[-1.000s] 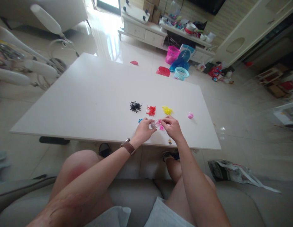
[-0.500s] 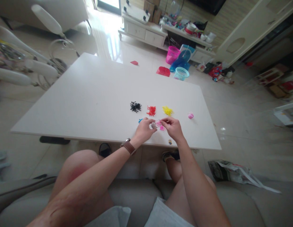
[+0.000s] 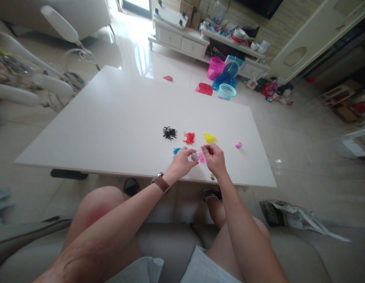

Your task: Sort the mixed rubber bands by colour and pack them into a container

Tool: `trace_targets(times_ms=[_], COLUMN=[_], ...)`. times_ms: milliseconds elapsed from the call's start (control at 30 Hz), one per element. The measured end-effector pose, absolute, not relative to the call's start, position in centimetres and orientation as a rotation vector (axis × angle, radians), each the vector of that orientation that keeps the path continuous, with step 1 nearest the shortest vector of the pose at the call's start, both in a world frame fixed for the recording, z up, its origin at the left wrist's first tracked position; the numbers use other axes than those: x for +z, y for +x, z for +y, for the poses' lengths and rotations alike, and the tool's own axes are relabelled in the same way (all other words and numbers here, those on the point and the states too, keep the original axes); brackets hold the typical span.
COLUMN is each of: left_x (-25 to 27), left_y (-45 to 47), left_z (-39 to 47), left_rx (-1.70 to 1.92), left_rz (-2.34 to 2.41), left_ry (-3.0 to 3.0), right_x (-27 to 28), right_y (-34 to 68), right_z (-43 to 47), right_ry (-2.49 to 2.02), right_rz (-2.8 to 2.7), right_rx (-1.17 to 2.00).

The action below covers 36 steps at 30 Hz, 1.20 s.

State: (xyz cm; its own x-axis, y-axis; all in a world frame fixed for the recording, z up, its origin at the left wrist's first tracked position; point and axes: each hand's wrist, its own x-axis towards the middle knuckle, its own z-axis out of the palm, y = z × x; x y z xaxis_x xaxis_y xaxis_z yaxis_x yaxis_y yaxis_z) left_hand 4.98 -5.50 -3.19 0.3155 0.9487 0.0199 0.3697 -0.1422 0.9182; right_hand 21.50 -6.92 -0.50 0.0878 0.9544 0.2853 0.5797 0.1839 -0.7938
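The small clear container [image 3: 194, 157], gripped in the left hand [image 3: 182, 160] over the tabletop [image 3: 135, 114], looks light, smooth and perhaps brittle, best held gently by its sides; whether the curled right hand [image 3: 214, 158] grips anything, I cannot tell.

clr container [image 3: 194, 157], sm., in L hand [image 3: 181, 161]

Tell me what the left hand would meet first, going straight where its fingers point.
Probably the right hand, just beyond the clear item in the left hand; depth is unclear.
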Motion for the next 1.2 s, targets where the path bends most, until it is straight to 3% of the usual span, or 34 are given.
trace_targets(times_ms=[333, 500, 800, 1200], left_x=[-2.8, -2.9, -2.7, -2.8], left_y=[4.9, 4.8, 4.7, 4.6], left_z=[-5.4, -5.2, -5.4, -5.3], left_rx=[0.896, 0.892, 0.889, 0.883], left_rz=[1.243, 1.267, 1.259, 1.248], left_ry=[1.577, 1.509, 1.543, 1.527], right_x=[-2.0, -5.0, -8.4, -8.1], right_y=[24.3, 26.1, 24.2, 24.4], right_z=[-6.3, -6.2, -6.4, -6.0], right_ry=[-1.894, -2.209, -2.163, -2.130], right_rz=[-1.487, -1.644, -1.862, -1.755], right_rx=[0.371, 0.521, 0.421, 0.390])
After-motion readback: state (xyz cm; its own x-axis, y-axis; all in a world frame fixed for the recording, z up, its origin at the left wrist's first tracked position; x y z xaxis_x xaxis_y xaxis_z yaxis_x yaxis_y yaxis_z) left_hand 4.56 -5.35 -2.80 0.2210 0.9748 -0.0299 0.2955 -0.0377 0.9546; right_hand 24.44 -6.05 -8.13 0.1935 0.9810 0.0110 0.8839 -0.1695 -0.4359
